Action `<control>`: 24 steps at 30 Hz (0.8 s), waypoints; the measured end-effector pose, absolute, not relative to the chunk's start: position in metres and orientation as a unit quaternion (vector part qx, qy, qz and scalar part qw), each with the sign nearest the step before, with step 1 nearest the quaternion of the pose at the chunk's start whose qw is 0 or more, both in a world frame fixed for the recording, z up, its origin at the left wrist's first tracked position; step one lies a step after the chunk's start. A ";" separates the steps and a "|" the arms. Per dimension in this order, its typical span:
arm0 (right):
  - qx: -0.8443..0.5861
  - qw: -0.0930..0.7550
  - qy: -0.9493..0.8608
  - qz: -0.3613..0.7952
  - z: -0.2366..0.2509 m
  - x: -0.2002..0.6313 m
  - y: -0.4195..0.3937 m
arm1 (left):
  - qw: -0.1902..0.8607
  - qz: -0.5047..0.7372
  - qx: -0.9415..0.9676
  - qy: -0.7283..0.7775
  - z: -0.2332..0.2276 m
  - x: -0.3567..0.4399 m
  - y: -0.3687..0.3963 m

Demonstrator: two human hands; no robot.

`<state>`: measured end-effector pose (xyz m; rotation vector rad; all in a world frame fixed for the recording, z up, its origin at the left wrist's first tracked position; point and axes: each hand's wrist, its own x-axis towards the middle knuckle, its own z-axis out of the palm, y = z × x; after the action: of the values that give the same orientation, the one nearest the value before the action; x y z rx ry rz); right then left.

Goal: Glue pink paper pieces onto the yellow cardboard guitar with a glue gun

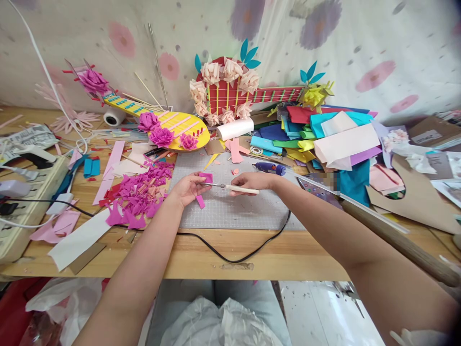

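Over the grey cutting mat (245, 216), my left hand (187, 189) pinches a small magenta paper piece (206, 178). My right hand (248, 182) is closed around the white handles of a pair of scissors (243, 190). The scissor blades point left and reach the magenta paper at my left fingertips. Just below my left hand, another magenta scrap (200, 202) is on or just above the mat. A heap of magenta paper cuttings (144, 192) lies left of my left hand. Beyond my right hand rests a blue glue gun (270, 168).
A yellow paper instrument with magenta flowers (180, 132) and a red one with pale flowers (225, 91) stand at the back. Coloured paper (345, 139) is piled right. A power strip (32, 211) sits left, and a black cable (230, 261) loops along the front.
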<state>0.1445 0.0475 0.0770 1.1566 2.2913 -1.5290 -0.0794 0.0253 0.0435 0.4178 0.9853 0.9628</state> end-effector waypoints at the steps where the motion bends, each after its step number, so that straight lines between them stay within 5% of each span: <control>1: 0.384 0.077 0.758 -0.521 0.077 0.147 0.046 | 0.751 0.442 0.190 0.452 0.044 -0.080 0.025; 6: 0.390 0.005 0.720 -0.575 0.069 0.163 0.033 | 0.705 0.493 0.213 0.464 0.046 -0.091 0.030; 10: 0.449 -0.166 0.680 -0.556 0.044 0.166 0.017 | 0.624 0.584 0.239 0.461 0.046 -0.093 0.032; 14: 0.524 -0.310 0.605 -0.513 0.022 0.159 0.009 | 0.664 0.617 0.194 0.376 0.044 -0.069 0.020; 20: 0.540 -0.348 0.591 -0.488 0.019 0.156 0.009 | 0.774 0.510 0.188 0.325 0.030 -0.016 -0.007; 24: 0.529 -0.355 0.585 -0.502 0.019 0.158 0.008 | 0.731 0.501 0.301 0.353 0.020 -0.030 -0.006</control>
<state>0.1580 0.0080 0.0187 2.1895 2.4192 -2.0782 -0.0303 -0.0058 0.0204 0.6637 0.7766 1.1025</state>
